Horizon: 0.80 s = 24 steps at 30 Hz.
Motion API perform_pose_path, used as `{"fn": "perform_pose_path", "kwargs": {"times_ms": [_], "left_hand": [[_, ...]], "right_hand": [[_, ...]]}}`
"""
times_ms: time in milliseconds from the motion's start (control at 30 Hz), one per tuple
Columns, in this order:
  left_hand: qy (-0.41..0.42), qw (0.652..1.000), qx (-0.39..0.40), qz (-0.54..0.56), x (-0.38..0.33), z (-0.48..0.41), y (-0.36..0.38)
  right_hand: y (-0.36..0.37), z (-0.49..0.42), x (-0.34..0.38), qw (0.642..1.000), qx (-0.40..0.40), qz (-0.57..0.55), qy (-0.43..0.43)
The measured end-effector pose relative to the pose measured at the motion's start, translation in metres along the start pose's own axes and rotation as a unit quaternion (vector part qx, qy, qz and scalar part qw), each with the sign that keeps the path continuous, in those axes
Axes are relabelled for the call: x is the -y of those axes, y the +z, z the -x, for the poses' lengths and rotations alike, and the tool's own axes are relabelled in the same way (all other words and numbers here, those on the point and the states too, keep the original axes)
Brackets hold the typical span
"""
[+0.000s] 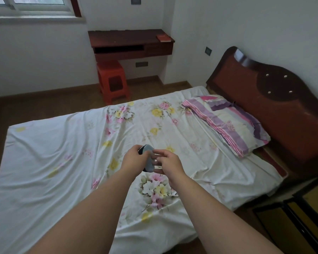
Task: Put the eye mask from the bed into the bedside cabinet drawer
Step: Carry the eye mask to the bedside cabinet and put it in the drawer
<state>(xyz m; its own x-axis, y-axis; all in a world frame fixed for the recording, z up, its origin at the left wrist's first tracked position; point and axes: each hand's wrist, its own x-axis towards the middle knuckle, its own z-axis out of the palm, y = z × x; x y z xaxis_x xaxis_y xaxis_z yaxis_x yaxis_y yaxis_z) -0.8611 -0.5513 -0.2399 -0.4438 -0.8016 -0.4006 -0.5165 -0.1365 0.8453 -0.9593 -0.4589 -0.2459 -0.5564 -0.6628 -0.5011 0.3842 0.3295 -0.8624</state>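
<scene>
A pale blue eye mask (149,158) with a dark edge hangs folded above the middle of the bed (62,162). My left hand (134,160) grips it along its left side. My right hand (168,164) is just to the right of the mask, and its fingers touch the mask's right edge. Both arms reach forward over the flowered sheet. The bedside cabinet (297,217), dark with yellowish panels, shows at the bottom right corner. I cannot make out its drawer.
A striped pillow (228,123) lies by the dark red headboard (275,99) on the right. Beyond the bed stand a red plastic stool (112,81) and a wall-mounted reddish desk (130,43). Brown floor runs along the bed's far side.
</scene>
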Motion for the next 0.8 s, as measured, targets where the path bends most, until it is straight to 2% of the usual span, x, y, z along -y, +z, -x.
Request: {"fn": "perform_pose_path", "kwargs": {"times_ms": [167,233,300,500,667,800], "left_hand": [[0.006,1.0,0.006,0.011,0.002,0.002,-0.009],[0.009,0.999,0.017,0.026,0.002,0.005,-0.012],[0.01,0.999,0.032,0.041,0.002,0.008,-0.015],[0.012,0.995,0.069,0.067,0.011,0.016,-0.023],[0.019,0.997,0.069,0.035,0.02,0.015,-0.037],[0.005,0.99,0.14,0.015,0.017,0.013,-0.044]], "right_hand": [[-0.001,-0.001,-0.001,0.999,-0.032,0.034,-0.023],[-0.002,-0.003,-0.001,0.991,-0.073,0.108,-0.04],[-0.003,-0.004,-0.002,0.985,-0.073,0.155,-0.033],[0.007,-0.003,-0.013,0.996,0.005,0.051,0.076],[0.014,0.004,-0.02,0.993,-0.01,0.111,0.036],[0.008,0.02,-0.019,0.991,-0.037,0.132,-0.004]]}}
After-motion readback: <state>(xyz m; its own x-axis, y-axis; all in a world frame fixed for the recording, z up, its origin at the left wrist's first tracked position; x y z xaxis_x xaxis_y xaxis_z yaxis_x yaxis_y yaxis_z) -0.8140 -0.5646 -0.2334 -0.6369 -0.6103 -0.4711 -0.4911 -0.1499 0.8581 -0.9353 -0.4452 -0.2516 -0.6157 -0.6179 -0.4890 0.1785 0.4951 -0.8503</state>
